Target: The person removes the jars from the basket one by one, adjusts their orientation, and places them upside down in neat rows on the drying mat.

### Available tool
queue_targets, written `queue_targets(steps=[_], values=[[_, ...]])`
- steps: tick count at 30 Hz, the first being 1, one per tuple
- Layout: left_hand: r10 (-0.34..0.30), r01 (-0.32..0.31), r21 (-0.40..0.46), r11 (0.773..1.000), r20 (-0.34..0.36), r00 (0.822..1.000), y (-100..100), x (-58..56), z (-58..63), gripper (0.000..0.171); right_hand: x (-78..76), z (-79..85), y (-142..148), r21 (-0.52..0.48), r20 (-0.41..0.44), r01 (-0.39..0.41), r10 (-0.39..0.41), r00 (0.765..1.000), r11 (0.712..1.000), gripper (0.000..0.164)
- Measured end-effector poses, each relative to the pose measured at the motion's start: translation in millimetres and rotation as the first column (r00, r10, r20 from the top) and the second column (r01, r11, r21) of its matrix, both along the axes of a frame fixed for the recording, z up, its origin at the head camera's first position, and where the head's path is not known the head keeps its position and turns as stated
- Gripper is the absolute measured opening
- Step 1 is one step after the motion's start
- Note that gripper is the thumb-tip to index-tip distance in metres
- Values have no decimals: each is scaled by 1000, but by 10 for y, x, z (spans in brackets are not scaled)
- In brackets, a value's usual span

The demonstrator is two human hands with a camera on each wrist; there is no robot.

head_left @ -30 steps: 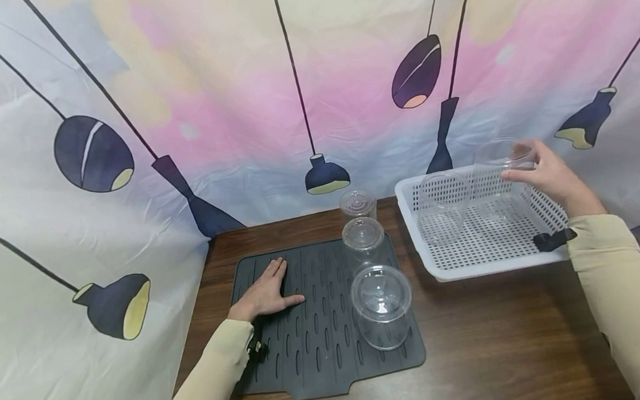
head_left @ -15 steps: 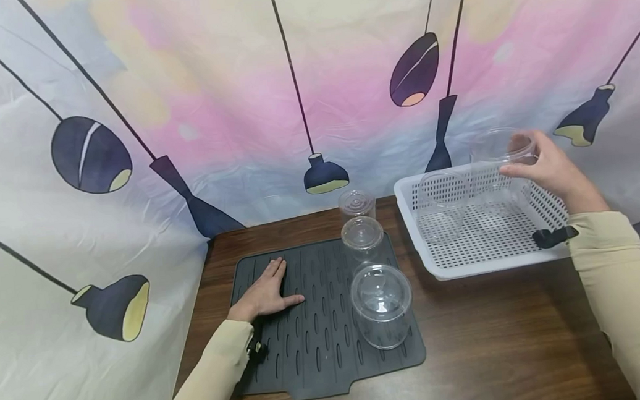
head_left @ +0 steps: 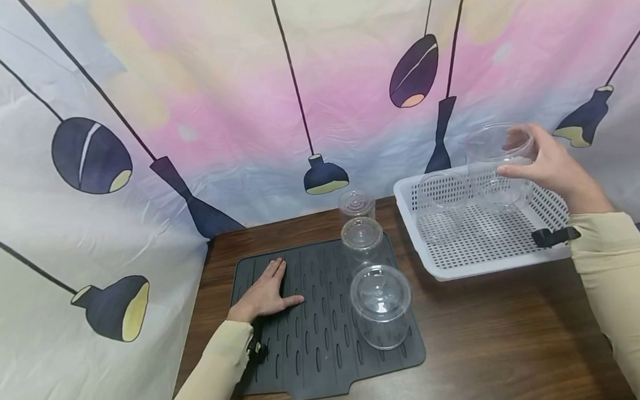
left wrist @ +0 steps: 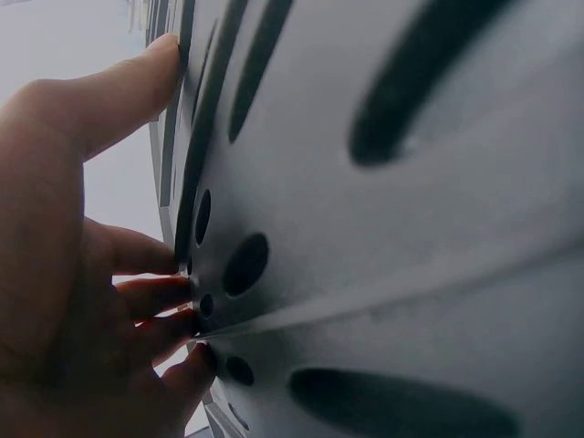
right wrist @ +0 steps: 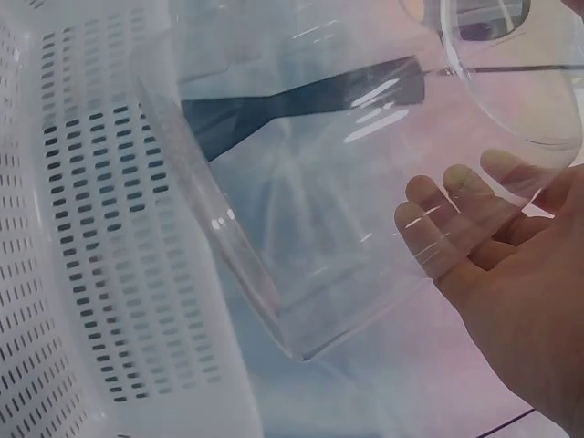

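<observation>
My right hand grips a clear, open-topped plastic jar near its rim, above the white perforated basket. In the right wrist view the fingers curl round the wall of the jar, and its base is off the basket. Another clear jar stands inside the basket at the left. My left hand lies with fingers spread on the dark grey ribbed mat; the left wrist view has its fingertips touching the mat.
Along the mat's right side stand a large lidded clear jar and a smaller one, with a third behind them. A wooden table lies under everything. A printed cloth hangs behind.
My right hand has risen a little, lifting the clear jar higher over the basket. My left hand has kept its place on the mat.
</observation>
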State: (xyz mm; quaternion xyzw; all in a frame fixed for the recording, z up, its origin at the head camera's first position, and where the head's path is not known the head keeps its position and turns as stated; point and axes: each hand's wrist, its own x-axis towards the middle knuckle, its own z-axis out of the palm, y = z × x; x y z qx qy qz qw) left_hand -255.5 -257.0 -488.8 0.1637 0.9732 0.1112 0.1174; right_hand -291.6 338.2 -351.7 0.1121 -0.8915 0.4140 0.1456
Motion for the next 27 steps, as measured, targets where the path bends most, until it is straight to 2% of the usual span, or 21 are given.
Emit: queue_targets(steps=[12,18,27], values=[[1,-1,0,1000,-4,1000,5,15,0,104,75,156,-149,-12,-57,-26,26,998,1000,78],[2,-2,6,1000,-4,1000,6,13,-4,105,92,219,-201,0,-122,-42,42,992,999,81],[5,-5,6,1000,0,1000,6,5,-1,104,155,304,-282,-113,-162,-166,147,976,980,85]])
